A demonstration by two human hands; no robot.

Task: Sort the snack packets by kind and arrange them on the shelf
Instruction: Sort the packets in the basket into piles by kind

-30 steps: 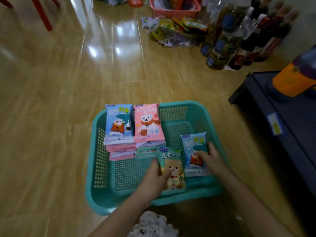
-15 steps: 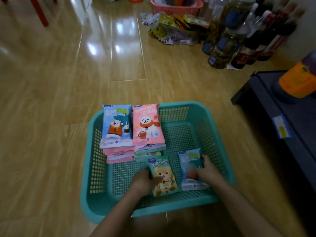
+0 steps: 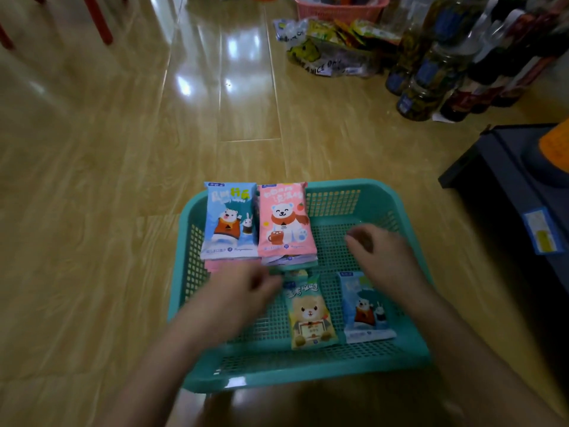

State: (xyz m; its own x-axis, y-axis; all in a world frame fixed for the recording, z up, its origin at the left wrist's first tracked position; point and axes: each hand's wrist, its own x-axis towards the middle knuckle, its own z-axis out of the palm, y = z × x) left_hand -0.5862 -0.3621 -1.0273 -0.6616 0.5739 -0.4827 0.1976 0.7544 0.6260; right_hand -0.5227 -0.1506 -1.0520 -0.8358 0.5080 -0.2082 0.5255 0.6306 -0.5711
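Note:
A teal mesh basket (image 3: 409, 346) sits on the wooden floor. At its back left stand two stacks of snack packets, one topped by a blue bear packet (image 3: 229, 221), the other by a pink bear packet (image 3: 284, 223). Near the front lie a green bear packet (image 3: 311, 314) and a single blue packet (image 3: 365, 309), side by side. My left hand (image 3: 243, 291) hovers blurred over the basket, just left of the green packet, fingers loosely curled and holding nothing. My right hand (image 3: 381, 257) is above the basket's right half, beyond the single blue packet, empty.
A dark low shelf (image 3: 517, 192) with a price label stands at the right. Bottles (image 3: 431, 75) cluster at the back right, beside a pile of bagged snacks (image 3: 326, 47) and a pink basket (image 3: 338, 7). Red chair legs (image 3: 98, 20) rise at the far left.
Both hands have let go of the green and blue packets, which now lie flat in the basket's front. My hands have lifted and moved toward the back.

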